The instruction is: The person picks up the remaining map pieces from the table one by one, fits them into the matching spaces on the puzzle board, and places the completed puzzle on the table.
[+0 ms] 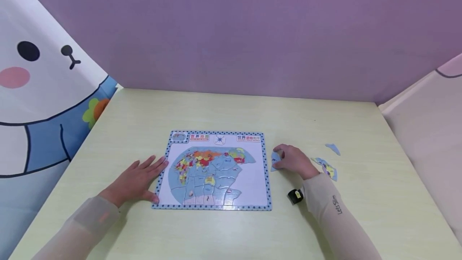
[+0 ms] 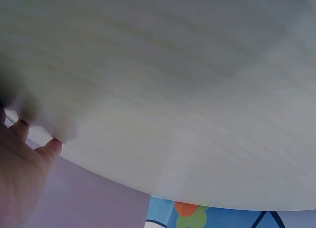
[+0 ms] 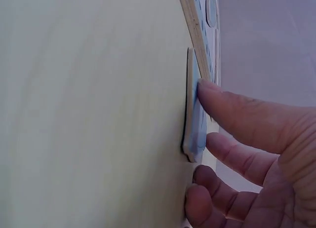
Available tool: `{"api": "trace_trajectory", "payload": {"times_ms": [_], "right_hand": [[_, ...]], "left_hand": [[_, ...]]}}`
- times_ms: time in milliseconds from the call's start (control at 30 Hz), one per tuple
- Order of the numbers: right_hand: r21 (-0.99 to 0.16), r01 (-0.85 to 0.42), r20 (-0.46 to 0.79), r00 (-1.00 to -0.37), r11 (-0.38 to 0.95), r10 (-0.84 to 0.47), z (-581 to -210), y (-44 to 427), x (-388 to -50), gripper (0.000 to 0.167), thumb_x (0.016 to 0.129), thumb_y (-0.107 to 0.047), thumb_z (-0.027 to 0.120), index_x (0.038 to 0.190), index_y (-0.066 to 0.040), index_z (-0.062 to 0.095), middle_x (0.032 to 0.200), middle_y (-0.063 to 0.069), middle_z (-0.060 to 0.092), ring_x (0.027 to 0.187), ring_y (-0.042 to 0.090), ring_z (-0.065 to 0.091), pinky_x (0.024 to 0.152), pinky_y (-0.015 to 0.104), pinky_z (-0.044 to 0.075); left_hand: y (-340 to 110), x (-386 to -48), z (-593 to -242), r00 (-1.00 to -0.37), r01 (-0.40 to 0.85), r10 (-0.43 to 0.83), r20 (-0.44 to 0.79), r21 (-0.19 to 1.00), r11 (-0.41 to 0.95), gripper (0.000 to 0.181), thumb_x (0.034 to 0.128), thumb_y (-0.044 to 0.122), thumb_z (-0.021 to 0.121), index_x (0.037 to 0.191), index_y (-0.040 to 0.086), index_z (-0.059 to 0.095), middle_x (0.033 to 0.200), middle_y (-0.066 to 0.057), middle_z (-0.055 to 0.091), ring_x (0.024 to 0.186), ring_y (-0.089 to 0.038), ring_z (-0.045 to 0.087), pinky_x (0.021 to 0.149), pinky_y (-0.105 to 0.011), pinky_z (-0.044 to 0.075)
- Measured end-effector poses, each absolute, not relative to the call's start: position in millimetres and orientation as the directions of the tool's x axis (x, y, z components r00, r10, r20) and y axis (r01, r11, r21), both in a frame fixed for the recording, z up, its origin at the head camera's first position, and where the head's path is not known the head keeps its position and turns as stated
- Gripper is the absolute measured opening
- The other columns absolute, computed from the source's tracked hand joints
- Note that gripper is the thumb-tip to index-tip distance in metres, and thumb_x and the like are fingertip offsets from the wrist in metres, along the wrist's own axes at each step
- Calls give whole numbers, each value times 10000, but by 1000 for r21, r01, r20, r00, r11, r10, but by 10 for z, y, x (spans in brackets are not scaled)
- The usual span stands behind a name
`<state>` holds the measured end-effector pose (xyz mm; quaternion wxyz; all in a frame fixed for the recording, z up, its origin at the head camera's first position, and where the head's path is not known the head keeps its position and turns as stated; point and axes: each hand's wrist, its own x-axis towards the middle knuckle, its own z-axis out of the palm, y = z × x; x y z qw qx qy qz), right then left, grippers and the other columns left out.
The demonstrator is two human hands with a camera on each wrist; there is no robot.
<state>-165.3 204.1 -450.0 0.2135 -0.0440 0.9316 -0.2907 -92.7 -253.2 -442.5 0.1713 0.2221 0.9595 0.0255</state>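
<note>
The left hand [image 1: 140, 180] lies spread and loose against the left edge of the puzzle board [image 1: 252, 177]. Angled inward, the right hand [image 1: 295, 160] pinches a blue piece [image 1: 274, 163] between thumb and fingers, just beside the board's right edge.

We face a purple wall [image 1: 249, 35] on the far side. Left of our pale table [image 1: 245, 111] is a cartoon-printed panel [image 1: 43, 99].

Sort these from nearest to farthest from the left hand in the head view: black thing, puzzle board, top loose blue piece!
1. Puzzle board, by the left hand.
2. Black thing, right of the board.
3. Top loose blue piece, farther right.
</note>
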Motion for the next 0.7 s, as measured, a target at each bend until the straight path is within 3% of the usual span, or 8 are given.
{"api": "trace_trajectory", "payload": {"times_ms": [433, 700], "right_hand": [[-577, 82, -384, -905, 813, -181, -4452, 2032, -1619, 438, 782, -88, 775, 1150, 19, 563, 1031, 156, 602, 882, 266, 562, 812, 413, 473], [-596, 103, -376, -912, 797, -163, -4458, 2064, -1610, 331, 820, -67, 736, 1108, 6, 591, 967, 128, 599, 850, 250, 545, 761, 375, 464]], "left_hand": [[-2524, -929, -4430, -844, 418, 429, -321, 106, 902, 1122, 648, 699, 692, 1482, 43, 326, 1534, -158, 298, 1403, -436, 191, 1049, -681, 201], [-2526, -922, -4403, -843, 417, 431, -323, 115, 902, 1123, 652, 711, 676, 1482, 41, 324, 1533, -161, 298, 1401, -443, 191, 1044, -686, 202]]}}
